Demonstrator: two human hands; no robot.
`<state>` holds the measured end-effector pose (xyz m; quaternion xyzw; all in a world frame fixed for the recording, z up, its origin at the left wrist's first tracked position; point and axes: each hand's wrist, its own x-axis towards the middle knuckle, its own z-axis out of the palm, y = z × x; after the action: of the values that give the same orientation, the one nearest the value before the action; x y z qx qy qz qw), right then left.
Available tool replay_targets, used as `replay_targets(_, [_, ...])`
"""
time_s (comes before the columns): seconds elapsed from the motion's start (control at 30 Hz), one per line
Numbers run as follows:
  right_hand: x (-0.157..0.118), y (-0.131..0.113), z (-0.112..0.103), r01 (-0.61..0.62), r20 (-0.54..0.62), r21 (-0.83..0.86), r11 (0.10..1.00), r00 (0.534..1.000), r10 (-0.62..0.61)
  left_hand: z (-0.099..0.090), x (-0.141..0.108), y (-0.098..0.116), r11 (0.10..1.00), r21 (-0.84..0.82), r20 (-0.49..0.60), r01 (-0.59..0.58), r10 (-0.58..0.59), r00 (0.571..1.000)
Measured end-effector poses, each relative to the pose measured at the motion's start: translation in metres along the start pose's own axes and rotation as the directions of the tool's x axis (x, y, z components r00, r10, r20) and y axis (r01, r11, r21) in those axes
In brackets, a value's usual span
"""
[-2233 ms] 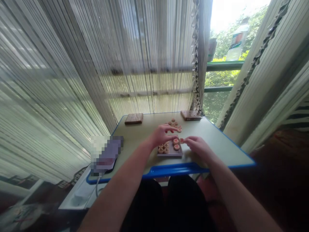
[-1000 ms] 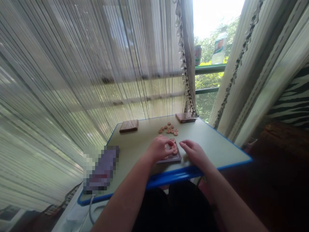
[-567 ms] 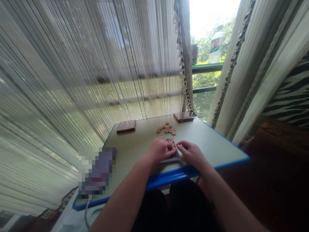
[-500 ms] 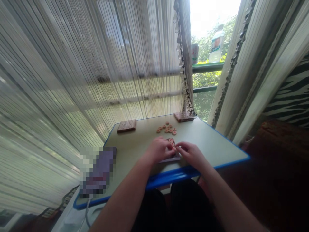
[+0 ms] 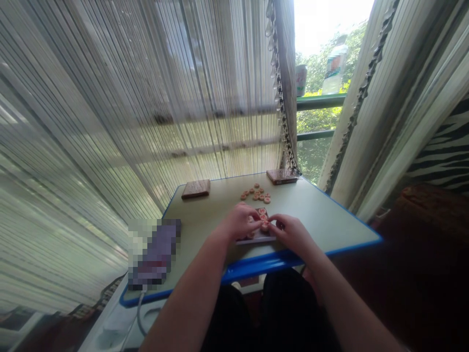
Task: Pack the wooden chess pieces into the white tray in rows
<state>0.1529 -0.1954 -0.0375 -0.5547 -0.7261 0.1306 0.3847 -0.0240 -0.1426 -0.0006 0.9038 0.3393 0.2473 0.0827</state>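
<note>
My left hand [image 5: 238, 222] is closed in a pinch over a small shallow box [image 5: 256, 240] near the table's front edge. My right hand [image 5: 293, 230] reaches in from the other side, its thumb and forefinger brought together. Between the fingertips of both is a round Chinese chess piece [image 5: 264, 227] with a red mark. More pieces [image 5: 263, 211] lie in the box, partly hidden by my left hand. Farther back, several loose Chinese chess pieces [image 5: 256, 196] are scattered on the table.
The pale table [image 5: 322, 215] has a blue rim. A brown flat case [image 5: 196, 188] lies at the back left, another brown case [image 5: 282, 176] at the back right. At left is a blurred-out purple object [image 5: 157, 254] with a cable [image 5: 139, 313]. String curtains [image 5: 220, 98] hang behind.
My fingertips have shifted slightly, so the piece between them and others in the box show more clearly. The whole view has moved a little. The loose pieces lie as before.
</note>
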Motion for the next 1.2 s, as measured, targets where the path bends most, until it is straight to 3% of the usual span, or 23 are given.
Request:
replay_targets(0.1, [-0.001, 0.001, -0.001, -0.023, -0.008, 0.039, 0.999, 1.0, 0.024, -0.005, 0.002, -0.006, 0.988, -0.046, -0.174, 0.151, -0.156, 0.972])
replay_targets(0.23, [-0.001, 0.005, -0.001, -0.041, -0.033, 0.061, 0.997, 0.999, 0.043, -0.005, 0.004, -0.023, 0.932, -0.068, -0.33, 0.357, -0.358, 0.873])
replay_targets(0.53, [0.001, 0.008, 0.001, -0.054, 0.002, 0.105, 0.993, 0.999, 0.055, 0.008, -0.002, -0.052, 0.84, 0.003, -0.365, 0.542, -0.504, 0.783])
replay_targets(0.8, [0.005, 0.006, 0.001, -0.082, 0.015, 0.119, 0.99, 0.997, 0.081, 0.01, -0.002, -0.059, 0.808, 0.038, -0.366, 0.587, -0.536, 0.761])
replay_targets(0.9, [0.026, 0.009, -0.008, -0.092, 0.052, 0.079, 0.993, 0.995, 0.088, 0.012, -0.002, -0.06, 0.791, 0.024, -0.36, 0.611, -0.564, 0.744])
replay_targets(1.03, [0.079, 0.023, -0.016, -0.085, 0.009, -0.101, 0.991, 0.996, 0.087, 0.014, -0.002, -0.066, 0.734, -0.028, -0.313, 0.679, -0.651, 0.691])
replay_targets(1.2, [0.131, 0.056, 0.005, -0.073, -0.04, -0.156, 0.985, 0.997, 0.068, 0.008, 0.013, -0.074, 0.618, 0.04, -0.215, 0.785, -0.762, 0.611])
